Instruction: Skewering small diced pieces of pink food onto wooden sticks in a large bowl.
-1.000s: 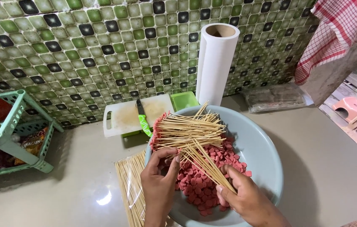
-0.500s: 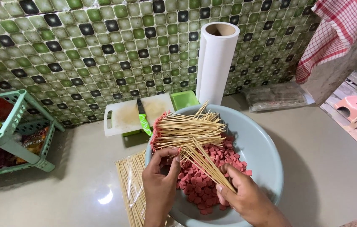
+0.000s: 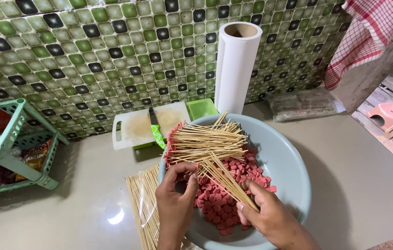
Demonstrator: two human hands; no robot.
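Pale blue plastic forms the wide round basin (image 3: 293, 171) that sits on the smooth grey bench (image 3: 67, 217) in front of a wall of green and black mosaic tiles (image 3: 90, 51). Inside the basin lies a heap of small pink-red sausage slices (image 3: 224, 203), and across its far rim rests a bundle of thin wooden skewers already threaded with slices (image 3: 205, 141), their loaded ends pointing to the left. The left hand (image 3: 175, 201) reaches into the basin with its fingers curled down toward the slices; the grip is nearly closed on something small at the fingertips, though what exactly it pinches cannot be told. The right hand (image 3: 270, 217) is closed around a slanting handful of bare wooden skewers (image 3: 224, 178), whose tips point up and left toward the left hand. A loose flat pile of more bare skewers (image 3: 143, 208) lies on the bench just left of the basin, beside the left wrist. Behind the basin lie a white cutting board (image 3: 134, 127) with a green-handled knife (image 3: 155, 129) on it, a small green box (image 3: 201, 108) and an upright roll of white paper towel (image 3: 234, 69). A light green plastic rack (image 3: 16, 143) stands at the far left, and a red and white checked cloth (image 3: 368, 37) hangs at the upper right.
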